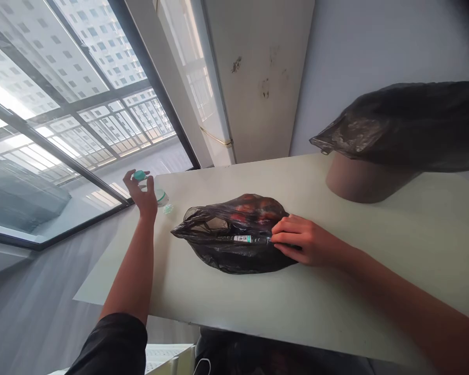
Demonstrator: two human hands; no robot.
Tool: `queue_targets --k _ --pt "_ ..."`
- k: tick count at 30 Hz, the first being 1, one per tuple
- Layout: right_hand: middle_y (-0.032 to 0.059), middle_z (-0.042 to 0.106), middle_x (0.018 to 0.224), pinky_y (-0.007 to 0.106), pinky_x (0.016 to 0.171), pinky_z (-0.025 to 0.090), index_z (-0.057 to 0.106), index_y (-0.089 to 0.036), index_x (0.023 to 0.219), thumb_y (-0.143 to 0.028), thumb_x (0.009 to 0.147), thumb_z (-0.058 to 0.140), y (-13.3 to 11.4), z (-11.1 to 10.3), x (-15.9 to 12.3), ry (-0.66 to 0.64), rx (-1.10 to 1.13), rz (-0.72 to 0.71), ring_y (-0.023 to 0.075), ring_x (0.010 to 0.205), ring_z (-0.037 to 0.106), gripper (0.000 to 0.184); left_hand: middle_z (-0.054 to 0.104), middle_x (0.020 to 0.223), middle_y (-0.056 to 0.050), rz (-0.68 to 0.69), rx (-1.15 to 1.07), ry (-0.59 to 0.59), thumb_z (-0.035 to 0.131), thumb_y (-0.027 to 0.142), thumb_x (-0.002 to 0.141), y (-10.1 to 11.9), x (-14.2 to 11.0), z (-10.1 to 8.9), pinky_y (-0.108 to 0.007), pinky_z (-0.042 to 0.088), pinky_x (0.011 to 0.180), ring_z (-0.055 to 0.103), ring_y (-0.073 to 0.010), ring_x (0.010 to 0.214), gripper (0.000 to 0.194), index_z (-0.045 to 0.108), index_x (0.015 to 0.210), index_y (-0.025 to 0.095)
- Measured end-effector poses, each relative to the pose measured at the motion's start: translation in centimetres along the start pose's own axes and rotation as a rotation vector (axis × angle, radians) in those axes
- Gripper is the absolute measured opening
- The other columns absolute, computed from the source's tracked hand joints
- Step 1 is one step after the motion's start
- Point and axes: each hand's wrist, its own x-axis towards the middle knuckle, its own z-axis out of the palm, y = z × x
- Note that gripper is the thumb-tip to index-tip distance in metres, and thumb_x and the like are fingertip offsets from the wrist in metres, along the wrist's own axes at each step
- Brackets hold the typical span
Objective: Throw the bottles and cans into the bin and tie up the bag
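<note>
The middle and right of the frame are filled by a pale table (226, 302). A black plastic bag (238, 259) is borne at the frame's center, a clear green-rimmed jar (162, 197) is set left of it, and a brown pot (363, 181) is stood at upper right.

The left sleeve (111, 341) is short and black; hands (299, 239) are bare.

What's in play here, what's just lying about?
In play:
green item, in the left hand
black bag, touched by the right hand
labelled item in that bag

Probably just lying about:
green-rimmed clear container
second black bag on brown object
</note>
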Motion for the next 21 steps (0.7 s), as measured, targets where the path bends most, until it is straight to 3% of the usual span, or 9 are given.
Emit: queue_targets --k 3,5,10,15,19,21 --pt "0.0067 0.072 0.103 0.037 0.085 0.048 0.069 -0.020 0.109 -0.014 0.102 0.058 0.3 0.2 -0.1 -0.022 -0.030 -0.020 0.0187 0.090 0.063 0.014 0.061 0.138 -0.012 0.050 0.093 0.064 0.077 0.033 0.086 -1.6 -1.3 0.1 -0.039 0.053 0.100 0.064 -0.0236 0.120 0.078 0.031 0.149 0.023" --pt "0.0070 0.071 0.102 0.037 0.086 0.048 0.070 -0.019 0.107 -0.013 0.103 0.058 0.5 0.1 -0.2 -0.030 -0.028 -0.022 0.0186 0.089 0.062 0.014 0.058 0.142 -0.014 0.005 0.148 0.073 0.080 0.035 0.082 -3.0 -2.8 -0.2 -0.039 0.053 0.103 0.065 -0.0242 0.122 0.085 0.031 0.150 0.023" --pt "0.0058 0.072 0.100 0.035 0.083 0.046 0.071 -0.020 0.103 -0.013 0.102 0.060 0.6 -0.5 -0.2 -0.077 -0.007 -0.062 0.0176 0.087 0.061 0.012 0.067 0.113 -0.009 -0.297 0.315 -0.036 0.086 0.044 0.073 -6.1 -5.6 -1.1 -0.048 0.053 0.102 0.067 -0.0279 0.108 0.060 0.054 0.117 0.020" --pt "0.0058 0.074 0.105 0.035 0.086 0.047 0.072 -0.019 0.105 -0.021 0.100 0.071 0.9 -0.8 0.1 -0.098 -0.032 -0.145 0.0171 0.092 0.066 0.005 0.067 0.105 -0.008 -0.353 0.277 -0.032 0.084 0.050 0.072 -6.8 -5.4 -0.6 -0.052 0.053 0.103 0.067 -0.0290 0.105 0.053 0.057 0.106 0.020" --pt "0.0090 0.074 0.111 0.037 0.090 0.048 0.071 -0.017 0.110 -0.037 0.092 0.083 1.4 -0.4 0.1 -0.137 -0.034 -0.073 0.0190 0.097 0.068 0.029 0.065 0.107 -0.009 -0.390 0.283 0.005 0.089 0.053 0.063 -7.1 -5.1 -0.4 -0.058 0.046 0.112 0.062 -0.0362 0.120 0.059 0.058 0.101 0.020" --pt "0.0103 0.073 0.113 0.037 0.092 0.047 0.071 -0.016 0.113 -0.042 0.093 0.082 1.3 -0.3 0.1 -0.168 -0.032 -0.019 0.0201 0.100 0.068 0.034 0.066 0.108 -0.009 -0.400 0.264 -0.003 0.091 0.051 0.062 -7.3 -5.1 -0.4 -0.057 0.047 0.112 0.063 -0.0355 0.120 0.065 0.057 0.109 0.021"
